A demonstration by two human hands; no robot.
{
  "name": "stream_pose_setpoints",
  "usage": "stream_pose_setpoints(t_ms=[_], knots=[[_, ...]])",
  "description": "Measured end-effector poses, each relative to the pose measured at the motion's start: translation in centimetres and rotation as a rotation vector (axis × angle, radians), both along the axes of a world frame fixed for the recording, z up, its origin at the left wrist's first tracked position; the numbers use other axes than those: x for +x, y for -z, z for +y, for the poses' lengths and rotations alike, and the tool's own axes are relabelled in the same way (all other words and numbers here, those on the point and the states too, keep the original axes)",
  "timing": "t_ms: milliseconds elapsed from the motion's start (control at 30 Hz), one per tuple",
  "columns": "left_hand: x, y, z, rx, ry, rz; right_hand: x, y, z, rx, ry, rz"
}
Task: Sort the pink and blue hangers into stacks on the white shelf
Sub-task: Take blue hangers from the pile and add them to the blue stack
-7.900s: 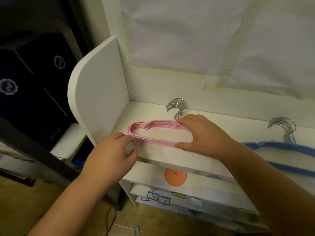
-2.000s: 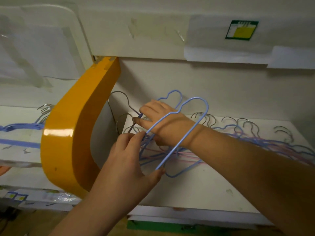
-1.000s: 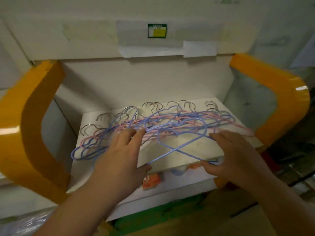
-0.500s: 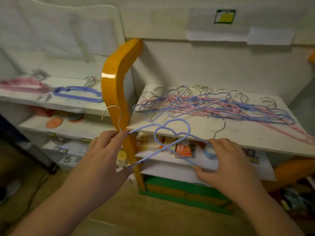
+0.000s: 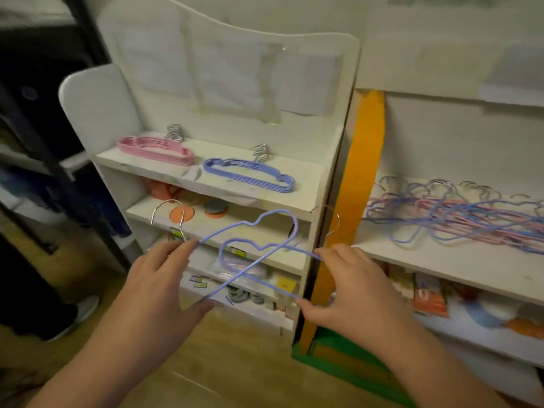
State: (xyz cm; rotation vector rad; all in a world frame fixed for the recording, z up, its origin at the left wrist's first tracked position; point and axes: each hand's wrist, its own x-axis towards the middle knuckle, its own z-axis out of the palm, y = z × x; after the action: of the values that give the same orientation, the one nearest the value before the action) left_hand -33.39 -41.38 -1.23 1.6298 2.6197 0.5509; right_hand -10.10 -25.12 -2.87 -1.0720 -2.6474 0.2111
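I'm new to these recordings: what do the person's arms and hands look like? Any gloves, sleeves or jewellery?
Both are bare. The left hand and right hand wear no gloves, and no rings or watch show. Both forearms are uncovered to the picture's edge, with no sleeves in view.

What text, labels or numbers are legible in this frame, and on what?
None can be read.
Yellow tags on the white shelf's lower edges: print too blurred.
Small blue-edged labels lower down: too small.
Orange packet under the right shelf: white mark, unreadable.
Taped sheets on the back panel: look blank.
Hangers in both hands: no marking visible.
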Motion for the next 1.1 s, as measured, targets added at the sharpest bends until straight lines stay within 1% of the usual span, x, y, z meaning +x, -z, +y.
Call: stream_pose_setpoints(t_ms=[167,300,400,500,700,900,1000,1100], knots=[[-9.5,0.1,-0.2,-0.007,0.0,0.02,-8.5,0.0,0.3,-0.021,0.044,0.036],[-14.2,0.2,2.5,0.047,0.036,-0.042,-12.3,0.1,2.2,-0.073,0.131,0.123],[-16.2,0.4,5.5,0.07,0.076,-0.06,-14.4,0.5,4.9,-0.051,0.18,0.167],[-18.3,0.8,9.0,0.065,0.064,-0.083,-16.4,1.4,8.0,-0.042,0.234,0.208],[-22.4,0.6,16.0,0.02,0.049,-0.066,-19.2,2.1,13.9,-0.143,0.28,0.261],[-28.1,0.6,21.7,-0.053,0.003,-0.073,-20.8,2.3,17.3,-0.237,0.42,0.342],[-30.3,0.9,25.0,-0.139,0.114,-0.02,-21.6,2.1,18.5,-0.247,0.482,0.379],[-31.2,1.5,29.1,-0.184,0.318,-0.01,-22.5,1.2,19.6,-0.241,0.497,0.425]])
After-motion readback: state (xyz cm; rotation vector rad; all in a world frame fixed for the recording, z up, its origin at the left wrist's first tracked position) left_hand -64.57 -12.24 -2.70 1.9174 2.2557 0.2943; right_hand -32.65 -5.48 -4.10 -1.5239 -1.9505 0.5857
